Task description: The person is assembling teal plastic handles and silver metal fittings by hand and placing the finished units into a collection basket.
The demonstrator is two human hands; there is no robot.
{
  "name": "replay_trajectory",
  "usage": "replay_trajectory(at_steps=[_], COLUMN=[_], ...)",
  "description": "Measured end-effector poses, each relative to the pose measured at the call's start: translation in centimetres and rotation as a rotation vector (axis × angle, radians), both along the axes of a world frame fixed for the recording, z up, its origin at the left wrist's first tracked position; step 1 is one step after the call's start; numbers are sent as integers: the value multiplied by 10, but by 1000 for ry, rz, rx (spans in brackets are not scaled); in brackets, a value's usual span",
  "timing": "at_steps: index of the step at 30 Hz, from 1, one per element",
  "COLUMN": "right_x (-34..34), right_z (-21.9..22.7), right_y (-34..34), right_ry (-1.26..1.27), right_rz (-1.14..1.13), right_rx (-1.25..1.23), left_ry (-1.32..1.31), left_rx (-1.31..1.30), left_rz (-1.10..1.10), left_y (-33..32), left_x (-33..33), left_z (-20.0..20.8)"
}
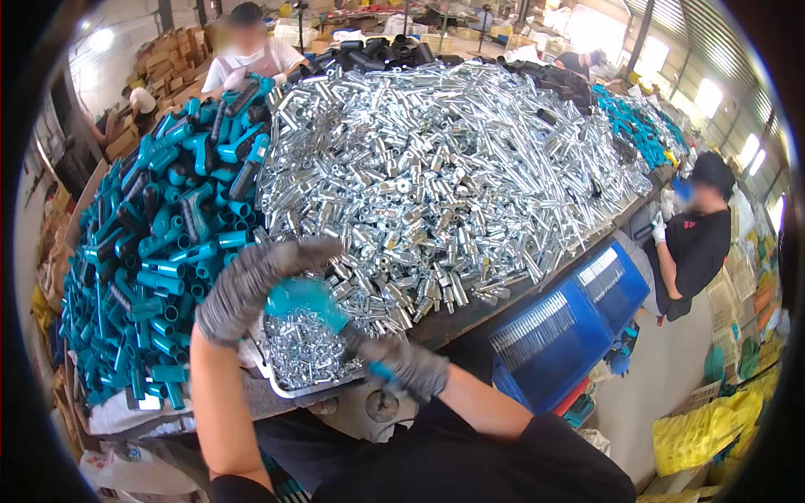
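Note:
My right hand (407,367), in a grey glove, is closed around a teal plastic tool handle (306,303) with a wide rounded end, blurred by motion. Above and left of that end, my gloved left hand (256,281) arches with its fingers stretched to the right. Its thumb is hidden, and whether it touches the handle cannot be told. Below both hands sits a metal tray (303,391) of small silver screws and fittings. To the left rises a heap of teal and black tool handles (159,281). Beyond my hands spreads a large pile of shiny metal parts (436,193).
Blue bins (545,373) holding rows of silver rods stand at the right, below the table edge. A person (700,230) in black sits past them; another person (251,63) is across the table. Black parts (377,54) lie along the back. Yellow sacks (704,432) lie lower right.

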State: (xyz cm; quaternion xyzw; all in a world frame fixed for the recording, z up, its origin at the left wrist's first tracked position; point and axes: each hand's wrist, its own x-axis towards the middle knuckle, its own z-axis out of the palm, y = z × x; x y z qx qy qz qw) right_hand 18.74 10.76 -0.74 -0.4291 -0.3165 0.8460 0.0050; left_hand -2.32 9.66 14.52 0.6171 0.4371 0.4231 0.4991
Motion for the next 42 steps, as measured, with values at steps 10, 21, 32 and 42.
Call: replay_trajectory(at_steps=[10, 21, 32, 42], right_x=[33, 9, 53, 46], right_z=[16, 3, -16, -21], right_y=[-4, -25, 3, 8], right_ry=[441, 555, 767, 652], right_rz=[-115, -30, -650, -589], right_rx=[-69, 206, 453, 705], left_ry=[202, -636, 1314, 1237], left_rx=[-103, -87, -80, -174], left_rz=[130, 129, 721, 759], left_y=[1, 19, 86, 98], left_x=[-16, 64, 26, 27], left_z=[-17, -53, -101, -109])
